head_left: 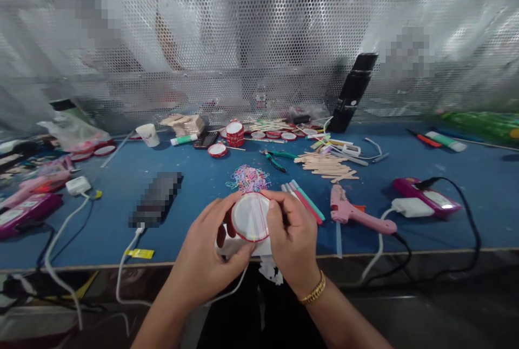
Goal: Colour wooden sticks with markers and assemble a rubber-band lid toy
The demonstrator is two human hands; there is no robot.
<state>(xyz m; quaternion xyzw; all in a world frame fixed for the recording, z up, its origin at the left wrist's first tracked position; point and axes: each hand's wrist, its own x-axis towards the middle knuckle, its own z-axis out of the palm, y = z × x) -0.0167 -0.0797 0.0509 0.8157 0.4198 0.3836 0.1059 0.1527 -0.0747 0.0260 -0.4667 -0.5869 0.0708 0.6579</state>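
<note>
A small red-rimmed drum (248,217) with a white round face is held up between both hands, close to the table's front edge. Thin pale yellow and pinkish bands run across its face. My left hand (208,246) curls round the left side, its thumb under the lower rim. On the right, my right hand (294,232) grips the rim, thumb pressed on the face. Just beyond the drum lies a heap of coloured rubber bands (250,178). Under the hands is white paper (233,248), partly hidden.
Right of the hands are coloured glue sticks (307,202), a pink glue gun (359,213), green-handled pliers (278,158) and wooden sticks (327,166). A phone (157,199) on a cable lies left. Other red-rimmed drums (234,135) stand behind, before a perforated metal screen (259,40).
</note>
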